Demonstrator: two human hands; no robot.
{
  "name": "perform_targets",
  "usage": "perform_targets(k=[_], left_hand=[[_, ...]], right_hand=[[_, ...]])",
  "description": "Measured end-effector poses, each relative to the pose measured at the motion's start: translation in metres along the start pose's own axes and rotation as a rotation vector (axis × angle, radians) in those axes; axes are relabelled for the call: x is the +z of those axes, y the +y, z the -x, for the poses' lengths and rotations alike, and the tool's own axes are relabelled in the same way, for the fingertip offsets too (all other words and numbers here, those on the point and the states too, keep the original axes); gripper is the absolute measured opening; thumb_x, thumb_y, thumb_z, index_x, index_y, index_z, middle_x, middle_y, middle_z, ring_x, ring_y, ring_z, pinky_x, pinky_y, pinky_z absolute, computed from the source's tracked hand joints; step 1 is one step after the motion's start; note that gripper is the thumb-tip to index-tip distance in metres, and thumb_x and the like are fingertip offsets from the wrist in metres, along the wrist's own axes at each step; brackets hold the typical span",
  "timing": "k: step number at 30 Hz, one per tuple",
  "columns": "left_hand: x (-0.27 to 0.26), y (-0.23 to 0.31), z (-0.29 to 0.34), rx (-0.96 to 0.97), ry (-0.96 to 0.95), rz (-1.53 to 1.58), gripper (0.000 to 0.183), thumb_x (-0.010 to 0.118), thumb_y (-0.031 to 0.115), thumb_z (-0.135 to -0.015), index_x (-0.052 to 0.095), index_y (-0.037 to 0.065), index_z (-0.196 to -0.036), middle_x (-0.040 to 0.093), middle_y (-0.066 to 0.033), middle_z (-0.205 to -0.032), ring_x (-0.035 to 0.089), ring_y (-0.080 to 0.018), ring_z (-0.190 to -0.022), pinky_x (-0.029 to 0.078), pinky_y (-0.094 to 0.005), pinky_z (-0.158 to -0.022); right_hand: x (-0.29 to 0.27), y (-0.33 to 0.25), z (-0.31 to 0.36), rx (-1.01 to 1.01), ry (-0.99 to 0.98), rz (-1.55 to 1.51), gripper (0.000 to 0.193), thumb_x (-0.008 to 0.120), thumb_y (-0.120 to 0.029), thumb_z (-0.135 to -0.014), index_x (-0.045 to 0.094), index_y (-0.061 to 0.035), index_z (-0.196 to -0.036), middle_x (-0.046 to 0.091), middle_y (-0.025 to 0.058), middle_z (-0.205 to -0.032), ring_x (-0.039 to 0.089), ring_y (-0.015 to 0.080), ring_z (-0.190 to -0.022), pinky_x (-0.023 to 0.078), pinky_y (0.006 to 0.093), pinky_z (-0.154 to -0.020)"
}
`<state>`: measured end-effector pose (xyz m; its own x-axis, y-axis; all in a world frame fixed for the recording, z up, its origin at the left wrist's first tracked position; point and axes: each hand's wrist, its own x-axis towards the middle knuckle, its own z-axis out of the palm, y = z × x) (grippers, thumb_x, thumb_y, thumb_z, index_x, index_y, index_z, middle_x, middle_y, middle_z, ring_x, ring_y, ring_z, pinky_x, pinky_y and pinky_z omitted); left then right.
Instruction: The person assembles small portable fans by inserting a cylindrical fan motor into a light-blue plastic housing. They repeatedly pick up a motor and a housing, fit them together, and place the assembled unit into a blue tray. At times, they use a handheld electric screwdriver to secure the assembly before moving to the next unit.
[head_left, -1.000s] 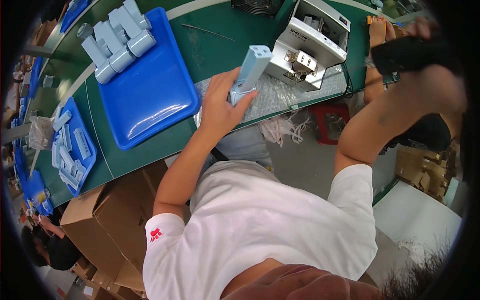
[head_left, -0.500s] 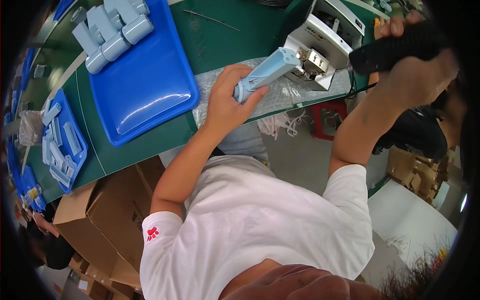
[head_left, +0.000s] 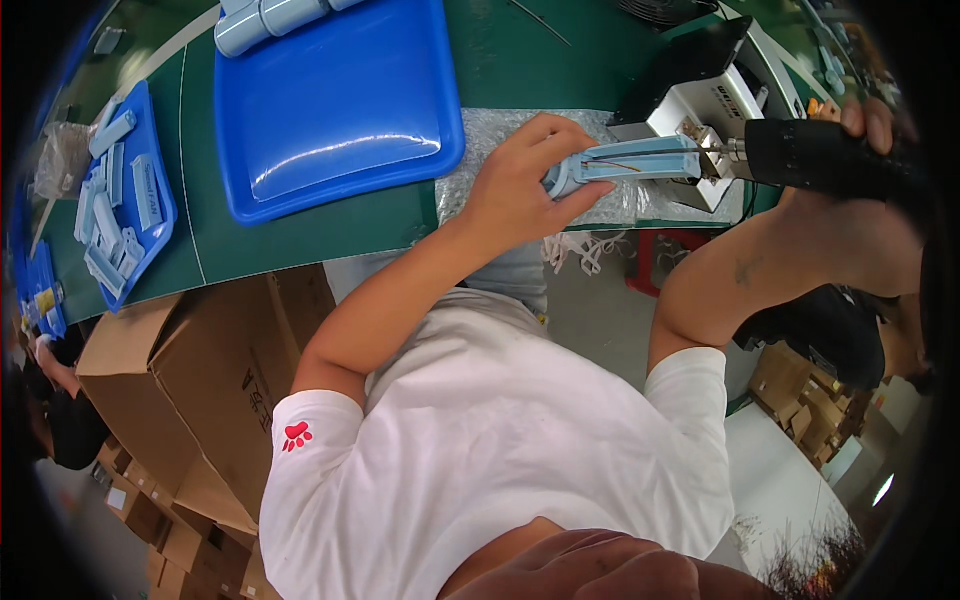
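Observation:
My left hand [head_left: 530, 180] is closed round one end of a light blue plastic housing [head_left: 655, 163], a long open channel lying nearly level. My right hand [head_left: 850, 225] grips a black electric screwdriver [head_left: 810, 155], held sideways to the right of the housing. Its long thin bit reaches through the housing's far end and along the channel toward my left fingers. Whether the tip touches a screw is hidden. Just behind the housing's right end stands a white-and-black box-shaped device [head_left: 690, 100] with a metal mechanism at its front, partly covered by the housing and screwdriver.
Bubble wrap [head_left: 475, 140] lies under my left hand on the green table [head_left: 330, 235]. To the left, a large blue tray [head_left: 340, 130] bears light blue cylindrical parts [head_left: 290, 12]. Farther left, a smaller blue tray [head_left: 160, 215] carries several narrow light blue pieces. A cardboard box [head_left: 215, 390] stands below the table edge.
The screwdriver has come leftward, and its bit now lies inside the housing. My left hand has tipped the housing closer to level. The whole view has shifted somewhat.

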<state>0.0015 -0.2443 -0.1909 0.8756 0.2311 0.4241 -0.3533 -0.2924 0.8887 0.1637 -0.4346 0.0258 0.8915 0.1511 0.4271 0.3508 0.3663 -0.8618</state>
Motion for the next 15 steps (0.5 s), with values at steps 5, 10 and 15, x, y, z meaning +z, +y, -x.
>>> perform_targets(k=[5, 10, 15], left_hand=[[-0.001, -0.002, 0.001, 0.013, 0.006, -0.017, 0.035, 0.086, 0.012, -0.074, 0.07, 0.003, -0.103, 0.067, -0.0126, -0.105, 0.067, -0.0275, -0.093, 0.054, -0.0344, -0.079], [0.0, -0.002, 0.001, 0.018, 0.013, -0.013, 0.036, 0.087, 0.012, -0.073, 0.069, 0.003, -0.103, 0.067, -0.0128, -0.105, 0.068, -0.0279, -0.093, 0.055, -0.0347, -0.079], [-0.001, -0.002, 0.001, 0.019, 0.015, -0.022, 0.035, 0.087, 0.013, -0.073, 0.069, 0.003, -0.102, 0.067, -0.0127, -0.105, 0.068, -0.0278, -0.093, 0.055, -0.0347, -0.079]], right_hand=[[-0.004, 0.007, -0.002, -0.07, 0.051, -0.022, 0.063, 0.055, -0.059, -0.076, 0.055, -0.002, -0.101, 0.047, 0.0145, -0.085, 0.048, 0.0258, -0.08, 0.047, 0.0399, -0.076], [-0.016, -0.003, -0.01, 0.066, 0.081, 0.037, 0.057, 0.056, -0.055, -0.078, 0.051, -0.0037, -0.101, 0.047, 0.0138, -0.088, 0.048, 0.025, -0.084, 0.046, 0.0397, -0.079], [-0.009, 0.009, 0.0, -0.025, 0.045, 0.012, 0.055, 0.055, -0.054, -0.08, 0.053, -0.0034, -0.101, 0.048, 0.0134, -0.088, 0.048, 0.0248, -0.083, 0.046, 0.0396, -0.078]])
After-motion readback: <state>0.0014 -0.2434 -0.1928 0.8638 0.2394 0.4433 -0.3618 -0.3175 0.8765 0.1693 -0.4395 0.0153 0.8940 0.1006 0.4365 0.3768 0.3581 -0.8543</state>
